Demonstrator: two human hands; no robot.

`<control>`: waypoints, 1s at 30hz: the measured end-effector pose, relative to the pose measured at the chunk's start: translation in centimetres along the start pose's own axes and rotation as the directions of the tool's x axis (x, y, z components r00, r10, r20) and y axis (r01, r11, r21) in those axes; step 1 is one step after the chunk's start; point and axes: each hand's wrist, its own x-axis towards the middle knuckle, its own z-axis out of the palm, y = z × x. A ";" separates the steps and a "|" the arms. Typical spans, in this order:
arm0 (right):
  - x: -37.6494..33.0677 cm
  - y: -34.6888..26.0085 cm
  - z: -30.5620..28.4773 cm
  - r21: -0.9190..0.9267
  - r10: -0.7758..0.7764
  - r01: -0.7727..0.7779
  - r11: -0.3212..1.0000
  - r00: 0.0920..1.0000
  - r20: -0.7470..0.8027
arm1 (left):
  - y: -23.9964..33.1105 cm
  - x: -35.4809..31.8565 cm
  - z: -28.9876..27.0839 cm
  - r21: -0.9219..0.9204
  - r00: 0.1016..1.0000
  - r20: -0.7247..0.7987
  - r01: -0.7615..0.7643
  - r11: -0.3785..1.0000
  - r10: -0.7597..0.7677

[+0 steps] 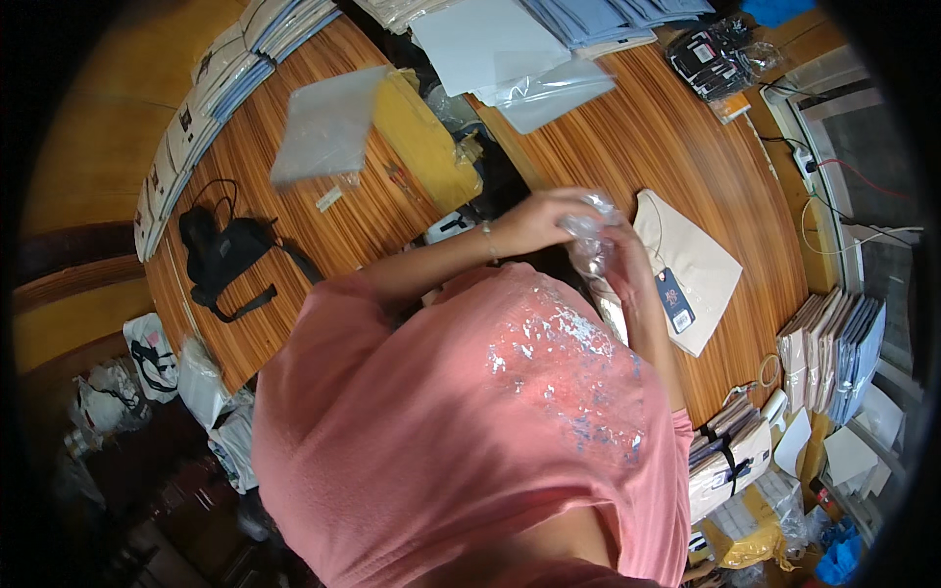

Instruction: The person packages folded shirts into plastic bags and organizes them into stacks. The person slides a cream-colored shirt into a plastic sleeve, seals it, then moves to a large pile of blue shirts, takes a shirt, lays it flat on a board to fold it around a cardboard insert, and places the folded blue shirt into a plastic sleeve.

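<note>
Both my hands are together in front of my chest, on a crumpled clear plastic bag (591,240). My left hand (539,221) has its fingers closed on the bag's upper left side. My right hand (630,263) grips it from the right, with some fingers blurred or hidden. Just right of my right hand, a folded cream garment (698,257) lies on the wooden table (637,127). A dark blue hang tag (675,300) on a cord rests on the garment.
Clear plastic sleeves (328,127) and a yellow envelope (421,137) lie left of centre. A black strapped item (235,255) is farther left. Stacked folded garments (181,137) line the left edge; more garment piles (833,348) stand at right. Black packaged items (711,61) sit far right.
</note>
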 end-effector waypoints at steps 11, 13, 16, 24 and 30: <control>1.8 0.1 4.4 -0.509 -0.013 -0.002 0.861 1.000 -0.026 | -14.1 0.3 -24.5 0.878 0.911 -0.221 0.341 0.336 -0.348; 1.5 0.7 4.5 -0.486 -0.025 -0.013 0.874 0.997 -0.072 | -17.4 3.0 -26.1 0.891 0.825 -0.111 0.330 0.312 -0.554; 1.0 1.2 5.1 -0.366 -0.052 0.009 0.930 0.993 -0.108 | -28.2 3.9 -28.5 0.947 0.583 0.069 0.217 0.238 -0.809; -0.5 2.2 4.5 -0.327 -0.185 0.074 0.942 0.928 -0.322 | -35.8 2.2 -28.0 0.990 0.536 0.143 -0.073 0.123 -0.832; 3.1 2.2 3.3 -0.522 -0.269 0.109 0.846 0.932 -0.242 | -30.7 6.5 -28.0 0.969 0.113 0.207 0.113 0.219 -0.972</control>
